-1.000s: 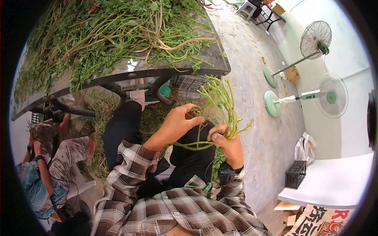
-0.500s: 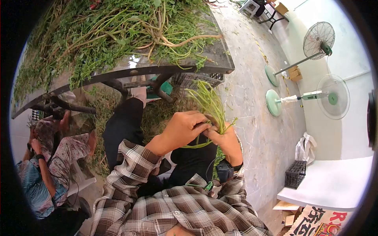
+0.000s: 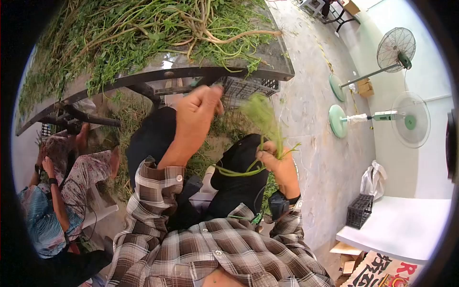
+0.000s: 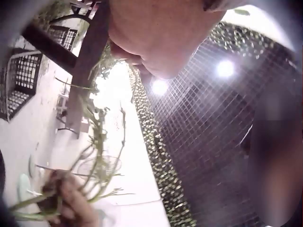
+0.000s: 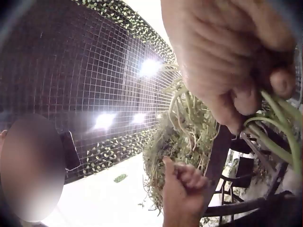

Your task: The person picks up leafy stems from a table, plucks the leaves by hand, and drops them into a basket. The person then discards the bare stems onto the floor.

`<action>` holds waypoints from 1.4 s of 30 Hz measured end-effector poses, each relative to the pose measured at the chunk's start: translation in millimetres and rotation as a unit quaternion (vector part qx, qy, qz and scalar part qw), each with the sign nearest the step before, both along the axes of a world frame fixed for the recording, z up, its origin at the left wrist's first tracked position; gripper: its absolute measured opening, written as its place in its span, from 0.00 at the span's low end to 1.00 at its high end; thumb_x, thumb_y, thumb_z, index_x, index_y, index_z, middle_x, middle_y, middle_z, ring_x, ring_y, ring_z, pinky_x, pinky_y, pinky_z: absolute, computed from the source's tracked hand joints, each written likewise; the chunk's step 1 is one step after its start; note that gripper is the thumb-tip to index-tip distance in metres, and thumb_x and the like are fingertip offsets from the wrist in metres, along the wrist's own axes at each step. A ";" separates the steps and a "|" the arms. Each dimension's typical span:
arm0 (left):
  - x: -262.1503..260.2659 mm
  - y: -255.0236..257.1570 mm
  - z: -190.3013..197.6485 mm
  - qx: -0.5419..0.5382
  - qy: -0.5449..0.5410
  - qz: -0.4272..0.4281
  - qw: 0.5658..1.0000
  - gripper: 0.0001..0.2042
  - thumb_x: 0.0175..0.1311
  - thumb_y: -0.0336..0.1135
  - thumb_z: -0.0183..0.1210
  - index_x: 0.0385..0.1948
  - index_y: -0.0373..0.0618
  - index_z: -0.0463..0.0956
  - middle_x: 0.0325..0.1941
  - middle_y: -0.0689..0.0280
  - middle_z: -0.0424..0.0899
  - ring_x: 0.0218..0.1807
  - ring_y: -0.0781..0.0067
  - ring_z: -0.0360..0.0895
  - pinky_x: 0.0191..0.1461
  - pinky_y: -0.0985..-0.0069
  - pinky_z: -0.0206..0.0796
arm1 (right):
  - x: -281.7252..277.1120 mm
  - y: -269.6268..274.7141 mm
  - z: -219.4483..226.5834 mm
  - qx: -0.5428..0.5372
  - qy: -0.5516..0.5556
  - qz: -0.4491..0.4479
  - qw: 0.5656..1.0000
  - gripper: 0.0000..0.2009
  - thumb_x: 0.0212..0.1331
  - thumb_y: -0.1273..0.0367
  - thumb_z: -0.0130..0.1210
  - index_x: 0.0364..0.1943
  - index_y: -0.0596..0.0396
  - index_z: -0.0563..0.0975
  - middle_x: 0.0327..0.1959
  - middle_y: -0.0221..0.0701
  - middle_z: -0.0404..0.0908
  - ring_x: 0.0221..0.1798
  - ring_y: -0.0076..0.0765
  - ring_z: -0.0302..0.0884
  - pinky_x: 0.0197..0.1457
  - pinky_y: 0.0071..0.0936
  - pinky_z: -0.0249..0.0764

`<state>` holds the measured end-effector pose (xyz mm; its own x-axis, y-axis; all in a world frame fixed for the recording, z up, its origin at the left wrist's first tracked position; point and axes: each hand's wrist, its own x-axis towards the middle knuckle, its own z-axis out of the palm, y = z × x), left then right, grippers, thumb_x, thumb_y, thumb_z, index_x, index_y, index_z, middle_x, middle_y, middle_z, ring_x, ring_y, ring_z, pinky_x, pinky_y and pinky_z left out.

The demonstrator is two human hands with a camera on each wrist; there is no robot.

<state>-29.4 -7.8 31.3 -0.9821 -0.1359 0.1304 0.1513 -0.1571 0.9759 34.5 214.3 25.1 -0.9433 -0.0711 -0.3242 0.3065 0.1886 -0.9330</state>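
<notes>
My right hand [image 3: 279, 167] grips a bunch of long green stems [image 3: 268, 129] above my lap. Their upper ends blur upward, while a few stems bend out to the left below the fingers. In the right wrist view, the right hand's fingers [image 5: 246, 97] curl round the stems [image 5: 279, 118]. My left hand [image 3: 195, 117] is raised apart from the bunch, near the table's front edge. Its fingers are curled, the tips blurred in the head view, and nothing shows between them. The right wrist view catches this left hand [image 5: 182, 194] in front of the heaped greens.
A large heap of leafy green plants [image 3: 143, 38] covers the dark table [image 3: 267, 71]. Beneath it are a black crate [image 3: 248, 88] and scattered cuttings. Another person [image 3: 52, 201] sits at the left. Two fans, a white table [image 3: 401, 220] and a small black basket [image 3: 359, 210] stand at the right.
My left hand was at the bunch beside the right hand; it has moved up and left, away from it. The right hand still holds the stems, whose tops now blur with motion.
</notes>
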 end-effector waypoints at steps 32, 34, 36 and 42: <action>9.7 36.5 -36.4 -0.210 -0.066 -0.257 0.941 0.08 0.50 0.32 0.52 0.22 0.37 0.77 0.17 0.62 0.77 0.22 0.67 0.74 0.28 0.73 0.64 | 6.3 27.9 21.9 -0.018 0.074 -0.120 0.990 0.08 0.48 0.69 0.58 0.32 0.57 0.76 0.22 0.20 0.72 0.20 0.12 0.59 0.21 0.14 0.51; 8.5 34.6 -31.4 -0.012 -0.168 -0.302 0.938 0.10 0.55 0.33 0.53 0.21 0.36 0.76 0.16 0.73 0.74 0.22 0.82 0.70 0.28 0.80 0.63 | 5.4 24.8 18.5 -0.007 0.070 -0.113 0.991 0.08 0.48 0.69 0.58 0.32 0.57 0.76 0.22 0.20 0.71 0.20 0.12 0.59 0.21 0.14 0.51; 8.7 35.2 -30.7 -0.059 -0.158 -0.330 0.929 0.09 0.53 0.34 0.56 0.26 0.36 0.76 0.21 0.69 0.76 0.27 0.78 0.73 0.32 0.78 0.65 | 4.3 21.7 18.0 -0.009 0.046 -0.078 0.996 0.08 0.48 0.70 0.58 0.32 0.58 0.75 0.22 0.20 0.71 0.19 0.12 0.58 0.21 0.13 0.50; 31.4 55.2 -40.9 -0.238 0.091 -0.417 0.872 0.25 0.49 0.36 0.63 0.50 0.39 0.68 0.46 0.54 0.75 0.48 0.60 0.72 0.49 0.68 0.63 | -10.2 15.2 13.5 -0.135 0.057 -0.145 0.979 0.10 0.50 0.70 0.58 0.34 0.60 0.74 0.22 0.21 0.71 0.18 0.12 0.58 0.19 0.13 0.51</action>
<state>2.0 47.4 -9.5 -0.6709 0.7280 0.1411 0.3374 0.1302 0.9323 24.3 229.6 38.6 -0.9653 0.1373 -0.2222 0.2017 -0.1484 -0.9681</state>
